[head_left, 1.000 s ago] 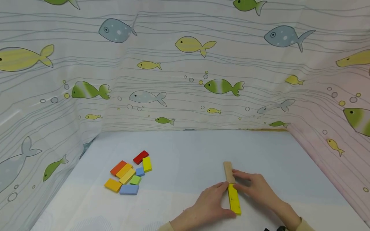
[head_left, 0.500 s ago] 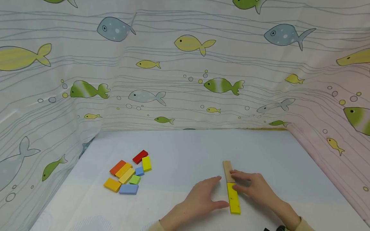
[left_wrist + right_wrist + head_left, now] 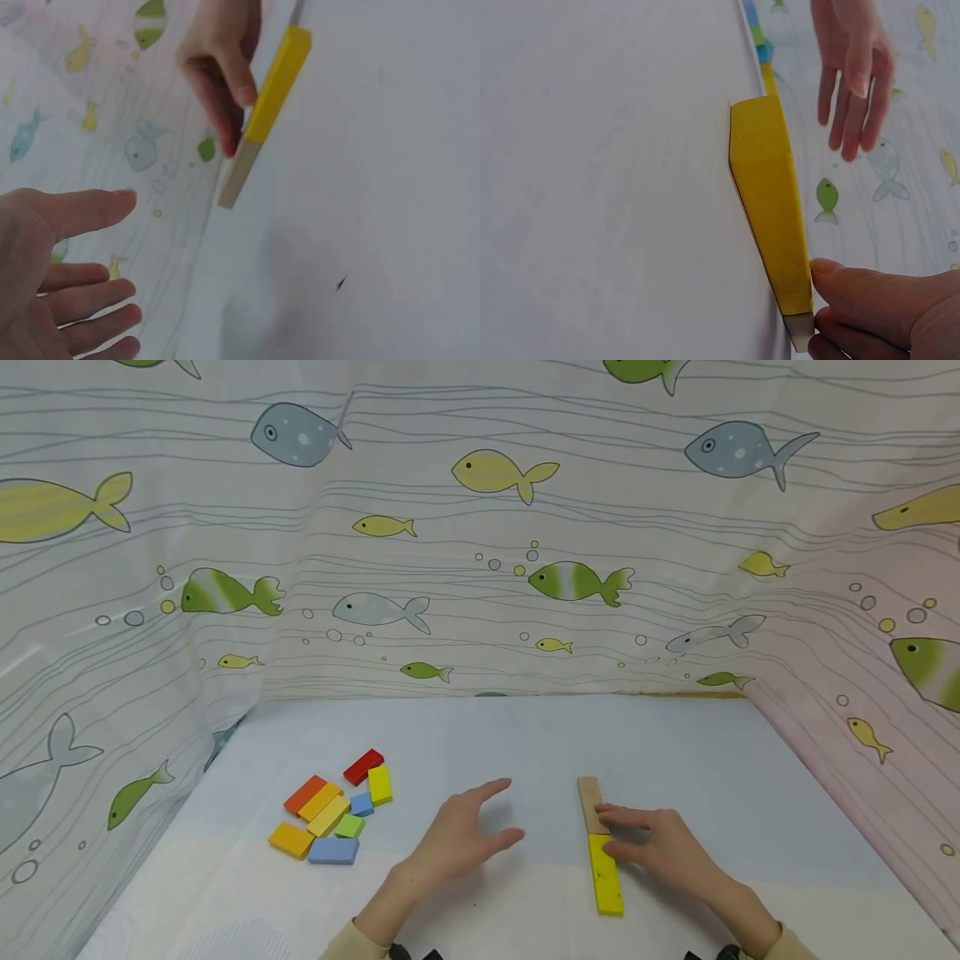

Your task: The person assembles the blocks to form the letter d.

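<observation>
Over the pale table (image 3: 480, 743), we see the left hand (image 3: 450, 837) empty, fingers apart; the right hand (image 3: 670, 845) clamps nothing, just touches the right edges of the yellow block (image 3: 605, 881) and bare-wood block (image 3: 589, 803). Lying there end to end, both look light, stiff to us: pinch long sides, mid-length.

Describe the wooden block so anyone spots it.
On the right half of the table, find the right hand. At its fingers, the wooden block lies end to end with the yellow block. It is the one farther from the head camera, pale tan, not yellow.
</observation>
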Motion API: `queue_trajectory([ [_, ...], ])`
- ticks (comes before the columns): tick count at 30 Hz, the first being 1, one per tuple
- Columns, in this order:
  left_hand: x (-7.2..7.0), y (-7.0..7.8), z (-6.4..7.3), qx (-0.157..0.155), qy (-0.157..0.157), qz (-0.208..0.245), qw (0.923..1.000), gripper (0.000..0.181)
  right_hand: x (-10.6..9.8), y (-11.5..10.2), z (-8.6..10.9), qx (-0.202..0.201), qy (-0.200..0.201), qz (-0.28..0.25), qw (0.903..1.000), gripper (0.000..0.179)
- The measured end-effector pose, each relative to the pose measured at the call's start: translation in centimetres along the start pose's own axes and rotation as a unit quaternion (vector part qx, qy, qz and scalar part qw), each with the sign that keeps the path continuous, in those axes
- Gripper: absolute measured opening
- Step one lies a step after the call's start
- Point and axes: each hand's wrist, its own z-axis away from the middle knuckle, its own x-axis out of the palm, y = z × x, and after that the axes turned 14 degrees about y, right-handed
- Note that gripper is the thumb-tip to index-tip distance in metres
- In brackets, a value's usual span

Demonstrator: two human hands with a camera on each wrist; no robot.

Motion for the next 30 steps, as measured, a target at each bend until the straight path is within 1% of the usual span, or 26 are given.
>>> queue_trajectory([
  [5, -2.2, -1.6, -0.7, -0.017, 0.038, 0.005, 0.9991, 0.062, 0.0, 0.1, 0.0, -0.005, -0.005, -0.001, 1.0000, 0.043],
  [7, -2.9, -2.3, -1.0, -0.025, 0.051, 0.003, 0.9984, 0.061, 0.0, 0.0, 0.0, -0.004, -0.004, -0.002, 1.0000, 0.043],
  [9, -3.4, -3.0, -1.2, -0.031, 0.060, 0.003, 0.9977, 0.060, -0.1, -0.1, -0.1, 0.005, -0.006, -0.009, 0.9999, 0.042],
  [14, -4.4, -4.7, -1.8, -0.039, 0.060, 0.022, 0.9972, 0.061, -0.2, -0.4, 0.0, 0.028, -0.012, -0.025, 0.9992, 0.042],
  [18, -4.9, -5.9, -2.1, -0.041, 0.064, 0.026, 0.9968, 0.062, -0.3, -0.6, 0.0, 0.031, -0.013, -0.026, 0.9991, 0.041],
  [21, -5.2, -6.5, -2.2, -0.043, 0.069, 0.031, 0.9962, 0.062, -0.3, -0.7, 0.0, 0.033, -0.015, -0.024, 0.9990, 0.042],
  [26, -5.9, -7.2, -2.3, -0.040, 0.077, 0.045, 0.9952, 0.060, -0.3, -0.7, 0.0, 0.025, -0.014, -0.019, 0.9994, 0.041],
  [30, -6.4, -7.6, -2.4, -0.043, 0.082, 0.043, 0.9948, 0.060, -0.3, -0.5, 0.0, 0.024, -0.014, -0.019, 0.9994, 0.042],
])
